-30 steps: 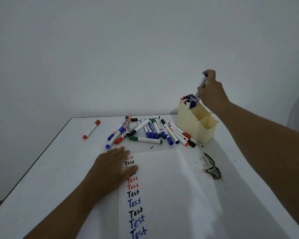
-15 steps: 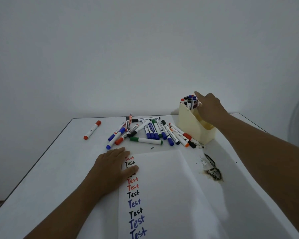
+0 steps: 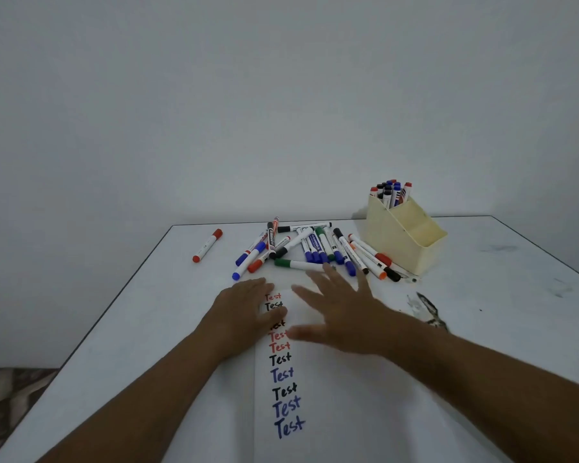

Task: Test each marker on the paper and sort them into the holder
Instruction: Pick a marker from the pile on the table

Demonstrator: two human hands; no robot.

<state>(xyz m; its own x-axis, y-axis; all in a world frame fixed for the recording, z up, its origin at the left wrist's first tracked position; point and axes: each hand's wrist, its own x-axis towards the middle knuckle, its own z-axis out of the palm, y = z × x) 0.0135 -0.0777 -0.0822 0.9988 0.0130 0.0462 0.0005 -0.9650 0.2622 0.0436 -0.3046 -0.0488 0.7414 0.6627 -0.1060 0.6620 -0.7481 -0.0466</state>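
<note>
A white paper (image 3: 335, 406) lies on the table with a column of "Test" words in red, black and blue. My left hand (image 3: 244, 315) rests flat on its top left corner. My right hand (image 3: 341, 309) hovers over the paper with fingers spread, holding nothing, its fingertips close to a green-capped marker (image 3: 296, 264). Behind lies a pile of markers (image 3: 315, 248) with blue, red, black and green caps. The cream holder (image 3: 403, 238) stands at the back right with several markers (image 3: 391, 192) upright in its rear compartment; its front compartments look empty.
A single red-capped marker (image 3: 208, 244) lies apart at the back left. A dark stain (image 3: 430, 312) marks the table to the right of the paper. The table's left edge (image 3: 114, 295) runs diagonally; patterned floor (image 3: 4, 396) shows beyond it.
My right hand let go of a blue marker in the holder's rear compartment, then moved left and down to the paper. My left hand stayed put.
</note>
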